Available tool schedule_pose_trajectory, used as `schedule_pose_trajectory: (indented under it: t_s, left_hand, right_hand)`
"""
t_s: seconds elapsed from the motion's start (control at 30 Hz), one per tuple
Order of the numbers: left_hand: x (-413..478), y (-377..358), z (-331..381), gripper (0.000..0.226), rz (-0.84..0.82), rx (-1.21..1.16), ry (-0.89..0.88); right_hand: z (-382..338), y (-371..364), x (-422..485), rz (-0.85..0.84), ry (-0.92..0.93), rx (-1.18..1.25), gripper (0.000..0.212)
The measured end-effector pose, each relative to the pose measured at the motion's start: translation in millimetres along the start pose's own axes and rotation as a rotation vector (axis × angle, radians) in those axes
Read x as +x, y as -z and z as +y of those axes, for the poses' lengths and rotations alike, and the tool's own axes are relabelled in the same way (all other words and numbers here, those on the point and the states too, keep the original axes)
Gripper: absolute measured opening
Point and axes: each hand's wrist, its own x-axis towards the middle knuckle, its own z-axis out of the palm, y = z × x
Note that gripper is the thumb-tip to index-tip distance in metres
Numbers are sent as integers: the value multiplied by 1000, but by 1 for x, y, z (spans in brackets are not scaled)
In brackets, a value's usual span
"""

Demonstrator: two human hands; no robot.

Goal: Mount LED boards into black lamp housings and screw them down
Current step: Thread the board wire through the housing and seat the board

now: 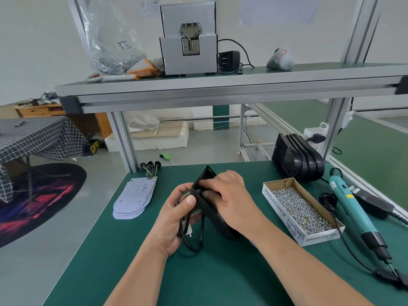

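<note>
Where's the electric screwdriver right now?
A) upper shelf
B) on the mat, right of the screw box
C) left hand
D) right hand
B: the teal screwdriver lies on the green mat to the right of the screw box, while the left hand and right hand both hold the black housing.

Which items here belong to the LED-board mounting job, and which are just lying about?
Job: lamp housing gripped by left hand and right hand; LED boards; spare housings; screw box; electric screwdriver.
Lying about: screw bag, gloves, power adapter, grey machine on the shelf.
</note>
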Motion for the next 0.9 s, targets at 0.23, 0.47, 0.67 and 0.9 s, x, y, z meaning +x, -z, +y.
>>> schedule_pose_trajectory:
  t_s: [0.23,0.47,0.67,0.9]
  left_hand:
    - [-2,-3,-1,82,-4,15,-17]
    - [-4,-14,1,91,-3,16,-26]
    - [-3,-19,2,83,46,101,-53]
    - [-1,-8,-3,57,136,141,-57]
  right_hand:
    - [3,1,-3,-24,-176,157,10]
    - [1,10,-1,20,-139,168,13]
    - [3,12,5,50,-95,127,25]
    - [-1,8,4,-3,-221,127,20]
